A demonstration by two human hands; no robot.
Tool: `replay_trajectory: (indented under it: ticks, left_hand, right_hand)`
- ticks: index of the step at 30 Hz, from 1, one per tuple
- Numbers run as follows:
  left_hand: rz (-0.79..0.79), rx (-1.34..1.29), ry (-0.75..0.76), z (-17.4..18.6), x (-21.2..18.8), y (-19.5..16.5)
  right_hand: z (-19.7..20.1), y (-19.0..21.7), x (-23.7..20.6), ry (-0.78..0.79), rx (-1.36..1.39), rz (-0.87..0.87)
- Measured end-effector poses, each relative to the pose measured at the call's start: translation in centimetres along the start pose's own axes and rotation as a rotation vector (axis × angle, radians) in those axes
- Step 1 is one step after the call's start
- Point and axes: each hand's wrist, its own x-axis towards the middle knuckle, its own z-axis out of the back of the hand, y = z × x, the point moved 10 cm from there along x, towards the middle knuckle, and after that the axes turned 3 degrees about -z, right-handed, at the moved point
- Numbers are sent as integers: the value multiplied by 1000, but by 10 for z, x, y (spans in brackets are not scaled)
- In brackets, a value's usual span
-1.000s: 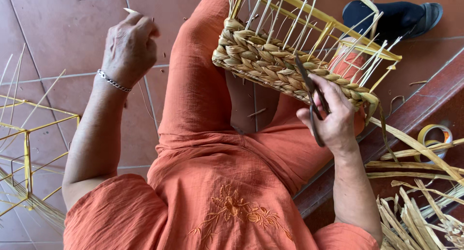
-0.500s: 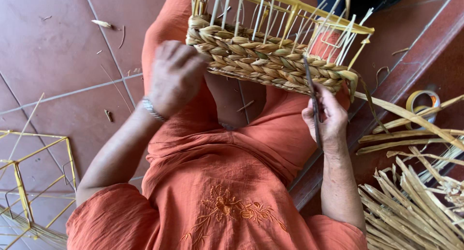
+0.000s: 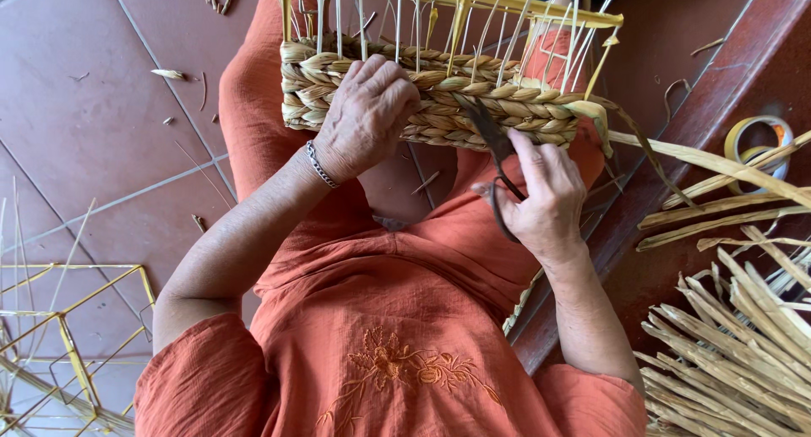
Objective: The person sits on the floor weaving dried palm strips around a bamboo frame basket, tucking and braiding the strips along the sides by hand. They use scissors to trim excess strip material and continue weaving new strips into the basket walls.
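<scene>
A half-woven basket (image 3: 439, 99) of braided straw on a yellow wire frame rests on my lap, over orange trousers. My left hand (image 3: 365, 116) lies on its woven wall, fingers curled over the braid. My right hand (image 3: 541, 202) holds dark scissors (image 3: 494, 145), blades pointing up at the lower edge of the weave. A loose straw strand (image 3: 659, 150) trails from the basket's right corner.
A bundle of dried straw strips (image 3: 743, 335) lies at the right on a dark red step. A roll of tape (image 3: 758, 141) sits beyond it. An empty yellow wire frame (image 3: 59, 344) stands on the tiled floor at lower left. Straw scraps dot the tiles.
My left hand came down from the floor side and settled on the basket wall. The right hand kept the scissors and raised them toward the weave.
</scene>
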Motion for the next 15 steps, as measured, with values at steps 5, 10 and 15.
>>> replay_trajectory:
  ticks: [5, 10, 15]
  left_hand:
    - [70, -283, -61, 15, 6, -3]
    - [126, -471, -50, 22, -6, -13]
    - [425, -613, -18, 39, -51, 10]
  right_hand:
    - [-20, 10, 9, 40, -242, 98]
    - [-34, 19, 14, 3, -254, 192]
    - [-39, 7, 1, 16, -70, 173]
